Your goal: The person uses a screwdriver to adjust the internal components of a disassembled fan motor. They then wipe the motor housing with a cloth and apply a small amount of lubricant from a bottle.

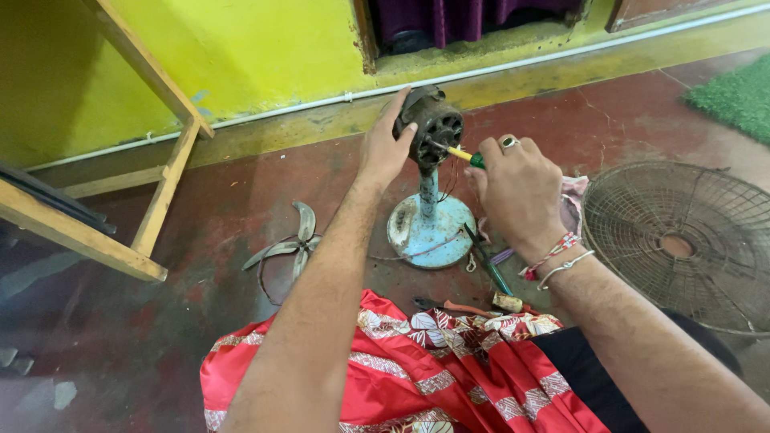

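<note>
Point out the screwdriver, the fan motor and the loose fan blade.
screwdriver [464, 153], head view, on its yellow shaft just ahead of the green handle.
fan motor [437, 128], head view, on its dark vented front face.
fan blade [301, 240], head view, near the hub where the blades meet.
</note>
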